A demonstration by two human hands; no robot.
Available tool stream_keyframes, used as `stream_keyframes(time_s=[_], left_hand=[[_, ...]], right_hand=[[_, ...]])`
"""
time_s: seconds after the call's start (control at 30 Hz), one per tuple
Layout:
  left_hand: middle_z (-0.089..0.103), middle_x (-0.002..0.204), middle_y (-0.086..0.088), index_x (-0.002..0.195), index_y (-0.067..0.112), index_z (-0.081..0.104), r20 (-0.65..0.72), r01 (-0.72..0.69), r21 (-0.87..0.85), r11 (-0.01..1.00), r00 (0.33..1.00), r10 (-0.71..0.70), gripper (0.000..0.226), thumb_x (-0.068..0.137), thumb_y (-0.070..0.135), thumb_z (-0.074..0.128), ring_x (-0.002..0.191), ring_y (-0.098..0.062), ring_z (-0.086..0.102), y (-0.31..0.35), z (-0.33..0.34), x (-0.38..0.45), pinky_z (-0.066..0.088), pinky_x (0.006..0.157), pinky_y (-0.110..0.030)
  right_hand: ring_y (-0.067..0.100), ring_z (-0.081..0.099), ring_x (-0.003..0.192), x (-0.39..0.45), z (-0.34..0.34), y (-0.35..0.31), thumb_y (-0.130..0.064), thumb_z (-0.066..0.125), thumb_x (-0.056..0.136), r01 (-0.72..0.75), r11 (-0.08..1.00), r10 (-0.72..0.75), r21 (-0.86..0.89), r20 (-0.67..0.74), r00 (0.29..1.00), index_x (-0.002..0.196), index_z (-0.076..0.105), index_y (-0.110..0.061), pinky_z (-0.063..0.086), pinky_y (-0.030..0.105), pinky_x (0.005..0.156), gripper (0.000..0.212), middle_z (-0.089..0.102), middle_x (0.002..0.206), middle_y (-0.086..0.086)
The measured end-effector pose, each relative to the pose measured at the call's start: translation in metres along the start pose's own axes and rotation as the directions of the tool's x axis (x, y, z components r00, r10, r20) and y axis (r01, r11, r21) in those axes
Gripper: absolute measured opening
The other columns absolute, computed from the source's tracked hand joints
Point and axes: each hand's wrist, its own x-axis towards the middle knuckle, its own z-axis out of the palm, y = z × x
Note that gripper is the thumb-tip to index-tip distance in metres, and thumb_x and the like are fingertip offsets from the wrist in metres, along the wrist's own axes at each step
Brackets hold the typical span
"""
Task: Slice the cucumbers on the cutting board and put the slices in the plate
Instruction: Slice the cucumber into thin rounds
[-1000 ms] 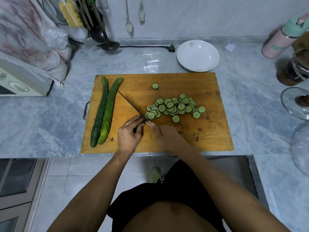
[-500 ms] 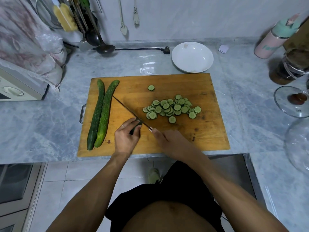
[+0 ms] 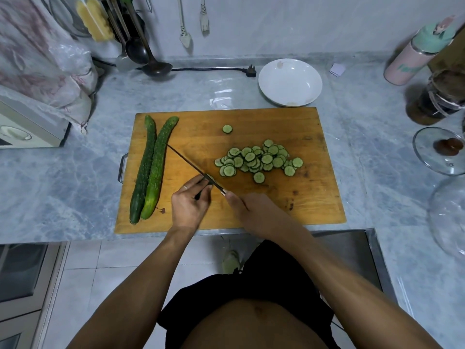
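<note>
Head view
Cutting board [image 3: 251, 122]: on grey bench [image 3: 75, 197].
Whole cucumbers [image 3: 151, 170]: two, side by side, board's left.
Slices [image 3: 259, 159]: heaped mid-board; one apart behind.
Plate [image 3: 290, 82]: white, behind board.
Knife [image 3: 191, 166]: blade on edge, tip at cucumbers.
Left hand [image 3: 191, 204]: grip curled round dark piece at blade's heel.
Right hand [image 3: 251, 210]: grip clamped on knife handle.

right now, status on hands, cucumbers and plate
Left hand and right hand both at the dark-handled knife. Two whole green cucumbers uncut; pile of round slices on wooden cutting board. White plate holds no slices.
</note>
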Motion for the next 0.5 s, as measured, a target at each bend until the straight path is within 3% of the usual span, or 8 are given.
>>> stream_keyframes(time_s=[0.13, 0.27, 0.37, 0.5], left_hand=[[0.074, 0.111, -0.008, 0.096, 0.005, 0.080, -0.018, -0.017, -0.014, 1.000, 1.000, 0.017, 0.031, 0.087, 0.025, 0.058, 0.096, -0.018, 0.071, 0.001, 0.001, -0.002, 0.055, 0.083, -0.023], [0.074, 0.110, -0.008, 0.094, 0.004, 0.080, -0.028, -0.016, -0.006, 1.000, 0.999, 0.016, 0.030, 0.087, 0.023, 0.058, 0.095, -0.018, 0.071, 0.000, 0.001, -0.002, 0.052, 0.082, -0.019], [0.074, 0.108, -0.009, 0.094, 0.004, 0.080, -0.033, -0.002, 0.003, 1.000, 0.999, 0.002, 0.021, 0.087, 0.016, 0.064, 0.095, -0.017, 0.070, -0.001, 0.002, -0.001, 0.050, 0.087, -0.014], [0.074, 0.109, -0.011, 0.097, 0.002, 0.079, -0.025, -0.017, 0.024, 1.000, 1.000, 0.018, 0.017, 0.081, 0.002, 0.077, 0.098, -0.014, 0.068, -0.004, 0.002, 0.000, 0.044, 0.094, -0.007]], right_hand=[[0.032, 0.059, 0.072, 0.009, 0.005, -0.006, -0.049, 0.024, 0.106, -0.023, 1.000, 0.023, 0.004, -0.001, 1.000, 0.072, 0.055, 0.000, 0.041, 0.037, 0.066, 0.067, 0.062, 0.073, 0.022], [0.035, 0.061, 0.087, 0.025, 0.013, -0.009, -0.044, 0.026, 0.108, -0.071, 0.997, 0.071, 0.002, 0.009, 0.997, 0.085, 0.059, -0.004, 0.043, 0.036, 0.073, 0.057, 0.066, 0.089, 0.021], [0.026, 0.058, 0.075, 0.035, 0.017, -0.002, -0.052, 0.028, 0.105, -0.101, 0.995, 0.101, -0.014, 0.007, 0.995, 0.066, 0.051, -0.013, 0.034, 0.029, 0.068, 0.060, 0.058, 0.071, 0.006], [0.014, 0.046, 0.060, 0.035, 0.006, 0.002, -0.053, 0.026, 0.105, -0.112, 0.993, 0.112, 0.021, 0.009, 0.994, 0.059, 0.042, -0.017, 0.031, 0.030, 0.063, 0.060, 0.048, 0.061, 0.000]])
